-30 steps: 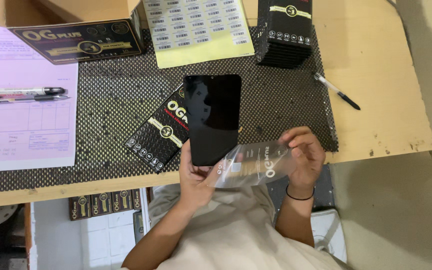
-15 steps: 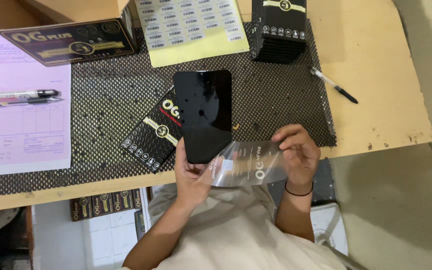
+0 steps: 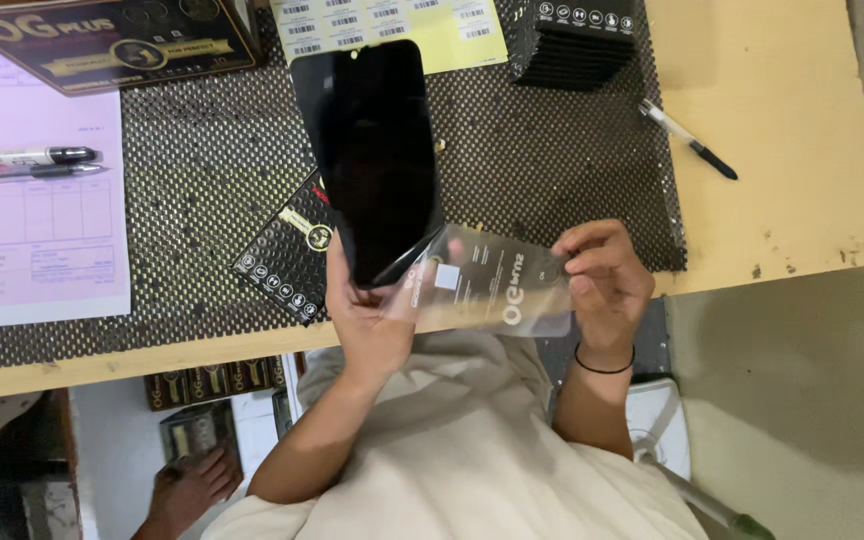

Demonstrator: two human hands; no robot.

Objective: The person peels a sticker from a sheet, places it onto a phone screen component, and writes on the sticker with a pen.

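Note:
My left hand (image 3: 372, 320) grips the lower end of a black glossy screen-protector panel (image 3: 372, 150) and holds it upright over the mat. My right hand (image 3: 602, 285) pinches the right end of a clear plastic sleeve (image 3: 482, 285) with white print. The sleeve's left end overlaps the panel's bottom corner by my left palm. Under the panel, a flat black packet with gold print (image 3: 287, 250) lies on the black dotted mat (image 3: 202, 200).
A wooden table (image 3: 782, 130) carries the mat, a black box (image 3: 112, 40) at the back left, a yellow sheet of barcode stickers (image 3: 392, 25), a stack of black packets (image 3: 572, 40), a marker (image 3: 687, 138), and a pink form (image 3: 32, 230) with two pens (image 3: 27, 163). More boxes (image 3: 207, 385) sit below.
My left hand has raised the black panel higher and farther over the mat. The clear sleeve has come up to the panel's lower end, still in my right hand.

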